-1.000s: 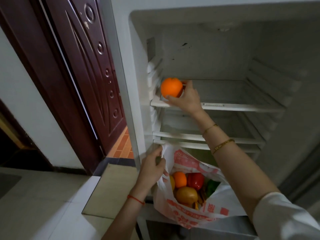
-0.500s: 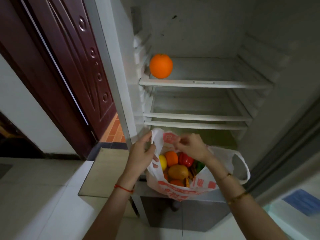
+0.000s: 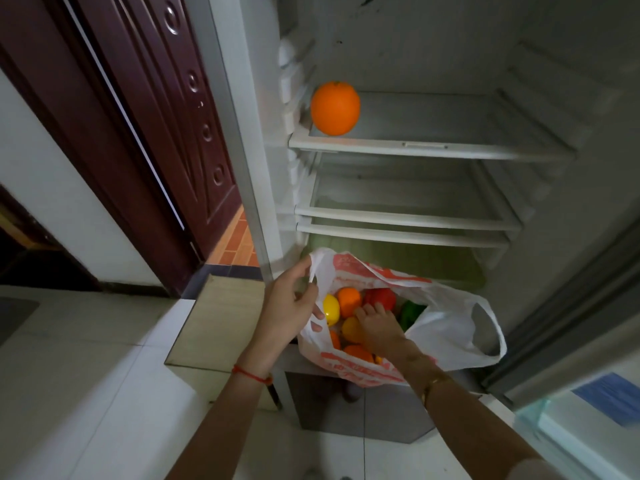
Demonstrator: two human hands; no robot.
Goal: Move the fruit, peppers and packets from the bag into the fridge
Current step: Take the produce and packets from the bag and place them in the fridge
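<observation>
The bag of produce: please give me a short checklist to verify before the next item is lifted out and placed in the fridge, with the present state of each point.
1. Bag mouth held open: the left hand pinches the rim of the bag. Ok.
2. Right hand in the bag, on a yellow-orange fruit. Ok.
3. Grip closed around that fruit: the fingers lie over it, the underside is hidden. Cannot tell.
4. Free room on the top shelf beside the orange. Ok.
5. Orange resting steady, near the shelf's left front edge. Cannot tell.
6. Packets located in the bag: only fruit, a red pepper and a green pepper show. Cannot tell.
</observation>
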